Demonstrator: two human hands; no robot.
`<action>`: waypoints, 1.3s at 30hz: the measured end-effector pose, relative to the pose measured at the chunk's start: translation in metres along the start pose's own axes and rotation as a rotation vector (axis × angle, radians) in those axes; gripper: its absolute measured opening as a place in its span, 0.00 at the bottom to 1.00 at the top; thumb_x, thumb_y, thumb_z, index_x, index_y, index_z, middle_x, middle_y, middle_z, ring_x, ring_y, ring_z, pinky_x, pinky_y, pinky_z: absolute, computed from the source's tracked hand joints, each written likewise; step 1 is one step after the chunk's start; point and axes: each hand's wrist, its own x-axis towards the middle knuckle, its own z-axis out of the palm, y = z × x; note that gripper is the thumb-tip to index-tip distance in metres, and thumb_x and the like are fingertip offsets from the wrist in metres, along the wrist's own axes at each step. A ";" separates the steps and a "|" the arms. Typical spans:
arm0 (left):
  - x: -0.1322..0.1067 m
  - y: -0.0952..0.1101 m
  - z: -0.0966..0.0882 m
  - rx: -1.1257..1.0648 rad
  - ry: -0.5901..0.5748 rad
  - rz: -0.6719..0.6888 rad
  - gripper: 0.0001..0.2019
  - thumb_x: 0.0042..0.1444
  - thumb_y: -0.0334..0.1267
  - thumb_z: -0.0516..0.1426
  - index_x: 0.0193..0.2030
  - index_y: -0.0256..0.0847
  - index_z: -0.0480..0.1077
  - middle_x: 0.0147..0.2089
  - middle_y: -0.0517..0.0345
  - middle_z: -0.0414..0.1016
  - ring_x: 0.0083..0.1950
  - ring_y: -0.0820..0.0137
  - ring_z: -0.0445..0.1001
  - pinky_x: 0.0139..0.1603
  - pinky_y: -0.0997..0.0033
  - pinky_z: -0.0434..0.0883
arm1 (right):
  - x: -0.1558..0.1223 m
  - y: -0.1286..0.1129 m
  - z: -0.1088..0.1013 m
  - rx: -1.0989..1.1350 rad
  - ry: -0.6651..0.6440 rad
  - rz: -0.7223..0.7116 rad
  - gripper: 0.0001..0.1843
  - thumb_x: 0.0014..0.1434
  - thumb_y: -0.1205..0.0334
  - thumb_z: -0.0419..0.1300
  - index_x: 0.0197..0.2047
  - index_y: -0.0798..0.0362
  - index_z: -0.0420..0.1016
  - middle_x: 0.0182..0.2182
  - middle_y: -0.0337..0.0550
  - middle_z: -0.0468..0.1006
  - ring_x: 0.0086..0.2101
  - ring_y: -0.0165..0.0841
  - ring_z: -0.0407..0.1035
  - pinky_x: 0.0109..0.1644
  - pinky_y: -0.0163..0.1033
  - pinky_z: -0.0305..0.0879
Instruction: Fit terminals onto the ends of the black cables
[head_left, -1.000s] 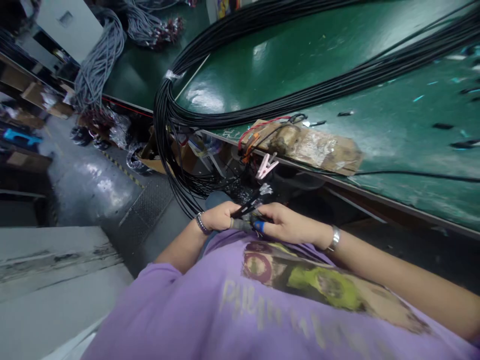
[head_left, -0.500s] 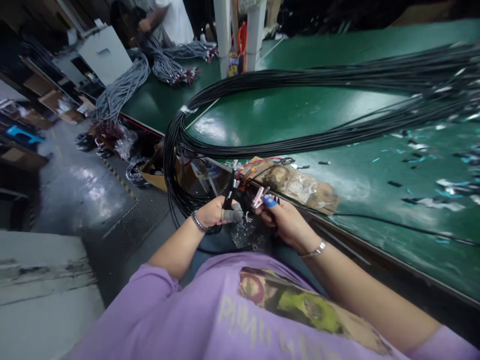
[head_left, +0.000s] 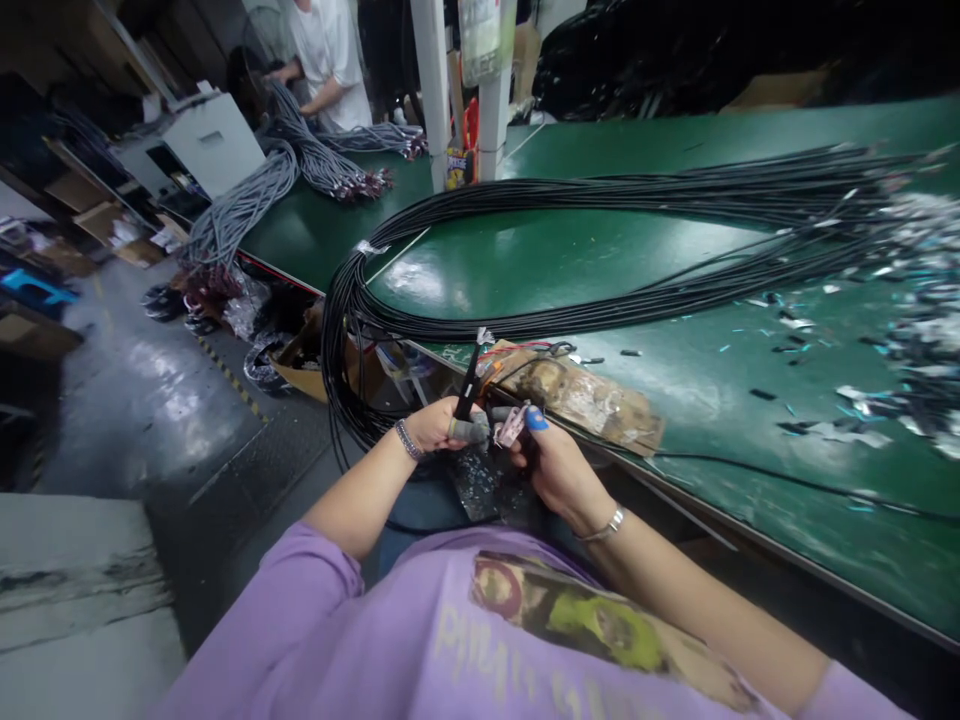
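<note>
My left hand (head_left: 439, 425) is closed around black cables (head_left: 469, 385), whose pale stripped ends (head_left: 484, 338) point up and away from me. A grey cover (head_left: 468, 432) wraps its thumb. Close beside it, my right hand (head_left: 561, 468) pinches a small pale-pink clip-like tool (head_left: 511, 427) under a thumb wearing a blue cover (head_left: 535, 419). The tool's tip is near the left fingertips; whether they touch is too blurred to tell. Beyond my hands, a large bundle of black cables (head_left: 510, 325) loops over the green table (head_left: 585, 250) and hangs off its edge.
A worn, taped cardboard piece (head_left: 630, 420) lies at the table edge. Cable scraps (head_left: 930, 350) are scattered at the right. Grey cable bundles (head_left: 244, 205) lie at the far left, near a person in white (head_left: 330, 60). A white post (head_left: 431, 90) rises from the table.
The pink tool and my right hand have come slightly closer to my left hand. The cables in my left hand show fewer splayed ends. The head view has shifted a little upward.
</note>
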 end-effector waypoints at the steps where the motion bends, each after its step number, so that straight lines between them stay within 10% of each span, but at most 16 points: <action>1: 0.000 -0.001 0.000 0.004 -0.006 -0.008 0.26 0.28 0.53 0.69 0.22 0.32 0.67 0.10 0.68 0.57 0.10 0.84 0.50 0.10 0.82 0.45 | 0.000 0.001 0.000 0.017 0.014 -0.004 0.26 0.45 0.36 0.64 0.24 0.54 0.72 0.19 0.37 0.65 0.20 0.26 0.54 0.20 0.31 0.49; 27: -0.012 -0.015 0.010 0.074 -0.002 -0.066 0.28 0.28 0.57 0.68 0.22 0.34 0.65 0.11 0.68 0.57 0.11 0.84 0.50 0.11 0.80 0.45 | -0.017 0.018 -0.024 0.070 -0.094 0.242 0.31 0.46 0.31 0.59 0.25 0.54 0.73 0.17 0.36 0.63 0.17 0.23 0.49 0.19 0.33 0.44; 39: -0.046 -0.045 0.045 0.150 0.197 -0.037 0.25 0.34 0.54 0.67 0.19 0.37 0.60 0.13 0.71 0.55 0.13 0.83 0.50 0.13 0.79 0.47 | -0.033 0.021 -0.031 -0.024 -0.119 0.309 0.24 0.41 0.40 0.68 0.29 0.54 0.75 0.16 0.34 0.62 0.18 0.23 0.49 0.20 0.33 0.42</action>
